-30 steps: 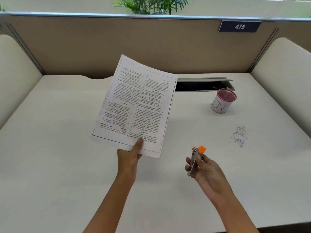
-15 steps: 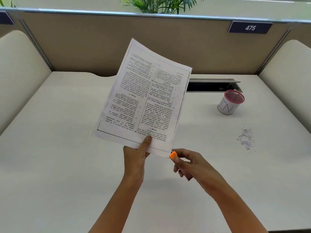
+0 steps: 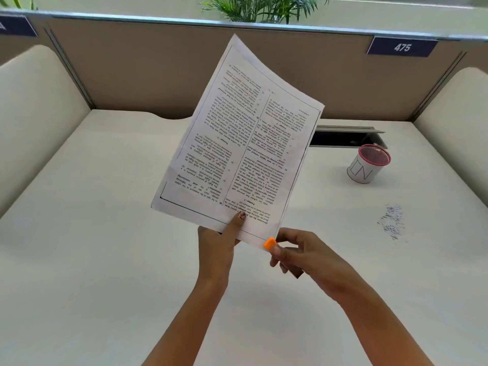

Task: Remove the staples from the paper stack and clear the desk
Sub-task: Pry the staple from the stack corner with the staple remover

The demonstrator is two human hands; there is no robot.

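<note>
The printed paper stack point(image 3: 237, 143) is held tilted up above the white desk point(image 3: 105, 260), its text upside down to the camera. It is pinched near its 6 o'clock edge by the left hand point(image 3: 217, 247), with the thumb point(image 3: 237, 220) pressed on the front page and the other fingers hidden behind. The right hand point(image 3: 301, 256) is curled round a staple remover point(image 3: 270, 243), whose orange tip is set against the stack's corner at 5 o'clock; the rest of the tool is mostly hidden by the fingers. A heap of loose staples point(image 3: 392, 221) lies on the desk at 3 o'clock from that hand. A pink mesh cup point(image 3: 368, 165) with a lettered paper wrap stands at 12 o'clock from the heap, just before a cable slot point(image 3: 343, 137). A plate marked 475 point(image 3: 402, 47) is fixed to the partition at 1 o'clock.
</note>
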